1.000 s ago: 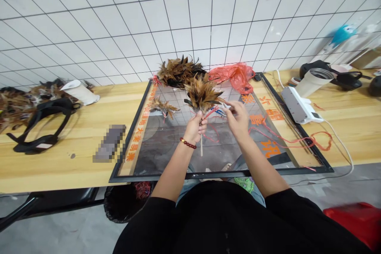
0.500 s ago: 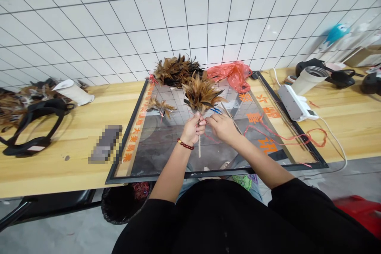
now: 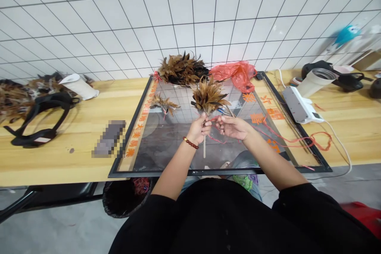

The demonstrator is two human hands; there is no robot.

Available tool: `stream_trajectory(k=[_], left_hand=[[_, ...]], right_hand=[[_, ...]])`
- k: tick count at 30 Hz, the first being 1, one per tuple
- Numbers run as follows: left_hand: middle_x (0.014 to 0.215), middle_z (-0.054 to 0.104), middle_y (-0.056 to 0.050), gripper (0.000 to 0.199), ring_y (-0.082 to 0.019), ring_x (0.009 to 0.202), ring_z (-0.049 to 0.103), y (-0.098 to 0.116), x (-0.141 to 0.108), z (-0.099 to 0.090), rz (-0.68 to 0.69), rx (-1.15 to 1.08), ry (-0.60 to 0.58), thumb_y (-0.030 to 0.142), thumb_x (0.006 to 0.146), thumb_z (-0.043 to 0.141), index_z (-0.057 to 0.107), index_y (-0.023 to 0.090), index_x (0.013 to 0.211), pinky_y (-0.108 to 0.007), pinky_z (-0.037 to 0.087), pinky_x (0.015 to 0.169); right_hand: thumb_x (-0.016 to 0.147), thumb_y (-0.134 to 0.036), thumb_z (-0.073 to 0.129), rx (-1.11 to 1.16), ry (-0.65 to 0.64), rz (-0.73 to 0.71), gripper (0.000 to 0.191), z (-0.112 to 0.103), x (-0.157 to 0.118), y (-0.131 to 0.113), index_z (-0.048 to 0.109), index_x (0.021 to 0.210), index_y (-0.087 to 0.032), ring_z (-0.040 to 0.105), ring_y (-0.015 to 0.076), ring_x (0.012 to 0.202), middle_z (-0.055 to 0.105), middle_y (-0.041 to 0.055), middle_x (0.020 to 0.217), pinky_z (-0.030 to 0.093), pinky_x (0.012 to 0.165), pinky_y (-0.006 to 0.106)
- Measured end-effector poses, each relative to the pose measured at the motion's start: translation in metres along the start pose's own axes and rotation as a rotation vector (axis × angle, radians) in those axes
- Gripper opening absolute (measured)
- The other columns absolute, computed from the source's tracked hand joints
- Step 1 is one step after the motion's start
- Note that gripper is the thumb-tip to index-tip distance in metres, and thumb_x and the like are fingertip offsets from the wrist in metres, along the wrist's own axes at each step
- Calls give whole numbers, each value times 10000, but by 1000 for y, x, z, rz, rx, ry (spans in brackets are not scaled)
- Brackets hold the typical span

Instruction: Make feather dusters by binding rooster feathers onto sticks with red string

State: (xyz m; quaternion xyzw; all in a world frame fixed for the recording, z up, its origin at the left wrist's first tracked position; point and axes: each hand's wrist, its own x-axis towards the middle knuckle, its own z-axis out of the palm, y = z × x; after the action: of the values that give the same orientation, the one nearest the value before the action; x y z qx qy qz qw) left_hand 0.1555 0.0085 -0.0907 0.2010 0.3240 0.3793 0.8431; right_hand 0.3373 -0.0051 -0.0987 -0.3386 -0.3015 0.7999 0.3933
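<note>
My left hand [image 3: 200, 129] is closed round the thin stick of a feather duster [image 3: 209, 97]. Its brown and black feathers fan out above the fist, and the pale stick end pokes out below. My right hand [image 3: 232, 127], palm turned up, pinches a red plastic string [image 3: 216, 118] just right of the feathers. The string trails off to the right across the glass panel [image 3: 178, 147]. A blue pen-like thing [image 3: 222, 111] lies partly hidden behind the right hand. To the left rests a small feather bunch [image 3: 164, 104] tied with pink string.
At the back lie a big feather bundle [image 3: 181, 69] and a red plastic bag [image 3: 235, 74]. A white power strip [image 3: 300, 105] and a cylinder [image 3: 317, 82] stand right. A black headset [image 3: 38, 123], a blurred-out phone [image 3: 110, 139] and a white roll [image 3: 79, 86] are left. A bin [image 3: 126, 198] stands below.
My right hand has moved a little right, away from the stick, and turned palm up, drawing the red string out. My left hand keeps its grip on the duster. The view has shifted slightly.
</note>
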Motion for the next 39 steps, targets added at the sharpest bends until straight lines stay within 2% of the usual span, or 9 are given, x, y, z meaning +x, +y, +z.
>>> stream_trajectory(k=[4,7,11,15,19,24,29,33,39], left_hand=[[598,403,47,362,2,341,219,-4,0,3,-26,-50,-38,407,965,450,430,153,707,-111,142,306],[601,403,44,357,-1,343,220,-8,1,4,13,-54,-38,402,970,437,434,155,712,-111,142,307],[603,409,45,363,2,351,210,-10,1,5,40,-58,-56,429,945,494,434,156,713,-111,139,315],[589,385,58,390,5,359,198,-5,-1,5,94,-92,-31,470,909,553,429,159,708,-111,136,320],[586,397,56,393,6,357,208,-2,-3,5,139,-81,-30,472,909,555,432,158,706,-112,129,323],[583,433,55,379,11,345,219,-4,-1,3,153,16,-32,463,884,596,447,155,721,-114,116,330],[527,421,68,382,2,326,237,-5,2,1,240,49,97,472,875,601,442,162,718,-125,111,330],[511,431,69,386,2,320,247,-5,1,2,246,86,107,473,853,631,448,162,715,-127,110,332],[518,435,73,402,8,323,250,-6,-1,6,269,63,171,475,823,669,436,166,714,-124,111,337]], right_hand=[[689,-339,807,149,133,-274,266,11,13,15,686,901,-231,519,89,668,642,-20,786,388,554,200],[731,-443,751,-22,320,-472,266,13,28,25,683,882,-235,522,110,678,656,0,845,416,592,234],[875,-442,570,-778,528,-739,279,7,38,26,700,843,-197,587,188,804,677,60,847,467,783,338],[949,-243,434,-1521,344,-934,300,2,31,15,725,970,-173,579,215,917,683,121,988,452,861,374],[951,-201,440,-1853,266,-960,308,5,24,5,743,1000,-175,540,207,852,658,117,923,432,786,352],[898,-284,559,-1498,360,-893,242,6,32,5,772,844,-184,558,180,777,642,82,784,433,733,320],[667,-483,778,-908,264,-496,320,2,36,3,756,733,-171,540,136,622,664,26,674,421,623,289],[522,-523,847,-690,299,-287,430,5,34,3,710,673,-145,401,78,482,565,-26,524,327,512,256],[645,-560,777,-725,117,-370,423,8,35,7,714,745,-154,563,128,661,685,30,731,441,687,302]])
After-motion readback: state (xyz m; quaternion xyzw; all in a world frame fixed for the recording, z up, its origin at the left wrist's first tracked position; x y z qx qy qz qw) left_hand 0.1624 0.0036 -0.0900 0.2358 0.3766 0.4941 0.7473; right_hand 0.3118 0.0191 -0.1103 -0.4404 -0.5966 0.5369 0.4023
